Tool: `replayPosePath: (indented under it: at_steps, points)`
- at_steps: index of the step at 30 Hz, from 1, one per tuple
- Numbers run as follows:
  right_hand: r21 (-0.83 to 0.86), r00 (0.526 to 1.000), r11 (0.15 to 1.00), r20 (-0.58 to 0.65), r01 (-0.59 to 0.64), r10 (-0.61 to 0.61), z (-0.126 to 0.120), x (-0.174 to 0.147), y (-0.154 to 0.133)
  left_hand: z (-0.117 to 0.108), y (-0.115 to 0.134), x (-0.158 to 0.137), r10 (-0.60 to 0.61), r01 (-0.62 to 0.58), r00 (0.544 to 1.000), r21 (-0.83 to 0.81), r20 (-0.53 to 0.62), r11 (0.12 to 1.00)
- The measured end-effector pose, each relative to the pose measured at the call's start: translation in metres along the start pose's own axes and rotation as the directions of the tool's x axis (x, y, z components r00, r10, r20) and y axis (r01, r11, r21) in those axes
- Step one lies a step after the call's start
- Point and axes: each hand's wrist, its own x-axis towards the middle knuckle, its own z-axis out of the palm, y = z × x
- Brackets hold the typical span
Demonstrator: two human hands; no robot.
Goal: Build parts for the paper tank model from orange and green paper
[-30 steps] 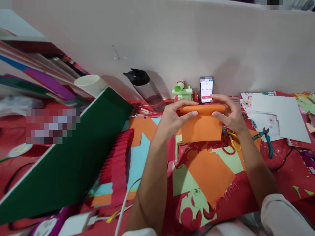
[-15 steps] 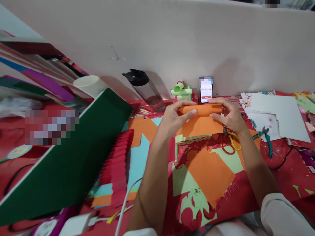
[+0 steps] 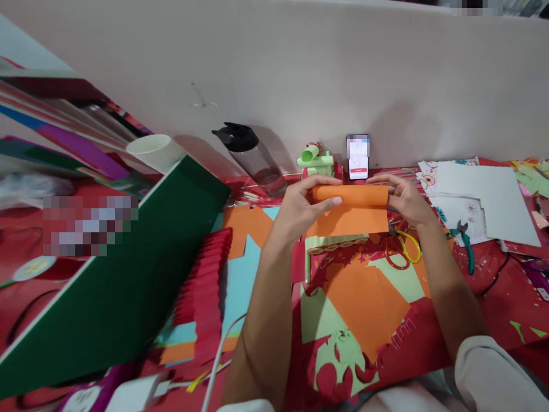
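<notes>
A sheet of orange paper [image 3: 355,220] is held up in front of me, its upper part curled into a tube and its lower part hanging flat. My left hand [image 3: 300,206] grips the tube's left end, thumb along the front and fingers behind the top. At the right end, my right hand [image 3: 405,200] pinches the roll's edge, with some fingertips hidden behind it. Just below the sheet lies a pale green piece [image 3: 338,245] made of small paper rolls side by side. Red and yellow scissors [image 3: 403,249] rest under my right hand.
Orange paper pieces [image 3: 364,303] and green scraps [image 3: 343,360] cover the red table nearby. A dark bottle [image 3: 255,160], a green paper model [image 3: 318,160] and a phone [image 3: 358,157] stand by the wall. Pliers [image 3: 465,246] lie right; a green board [image 3: 128,280] leans left.
My right thumb has slid off the front of the orange paper toward its right end. The rolled part now sits slightly lower. My left hand keeps nearly the same grip.
</notes>
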Motion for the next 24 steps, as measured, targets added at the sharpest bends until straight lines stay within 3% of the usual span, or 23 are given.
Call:
replayPosePath:
  at_steps: [5,9,14,24]
  points:
    - [-0.066,0.998,0.998,-0.060,0.014,-0.018,-0.003,0.003,0.003,-0.007,0.000,-0.001,-0.011,0.014,0.999,-0.088,0.031,0.996]
    - [-0.059,0.997,0.998,-0.067,0.021,-0.025,-0.008,0.002,0.005,-0.023,-0.002,-0.003,-0.123,0.123,0.992,-0.177,0.011,0.977]
    - [-0.016,0.998,1.000,-0.064,-0.013,0.011,-0.015,0.003,0.012,-0.029,0.010,-0.009,-0.172,0.181,0.980,-0.093,0.097,0.979]
    - [-0.077,0.991,0.995,-0.119,-0.067,0.057,-0.019,0.002,0.014,-0.020,0.030,-0.011,-0.251,0.249,0.956,0.036,0.149,0.968]
